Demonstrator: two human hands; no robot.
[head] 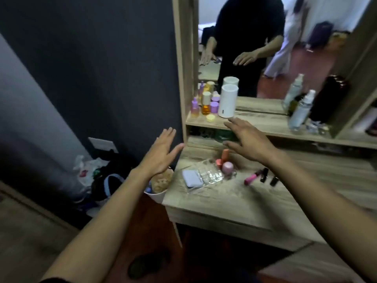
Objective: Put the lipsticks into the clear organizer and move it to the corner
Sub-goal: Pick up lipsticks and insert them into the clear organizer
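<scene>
Both hands, the left hand (pixel 161 151) and right hand (pixel 247 139), are held flat and empty above a wooden vanity table (pixel 224 199), where a clear organizer (pixel 210 175) is flanked by a pink lipstick (pixel 253 177).

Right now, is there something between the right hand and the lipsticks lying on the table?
Nothing visible blocks it. The right hand hovers open above the table; the pink lipstick and two dark lipsticks lie uncovered below its forearm, right of the clear organizer.

Head view, looking down-forward, near vanity table (pixel 234 203).
</scene>
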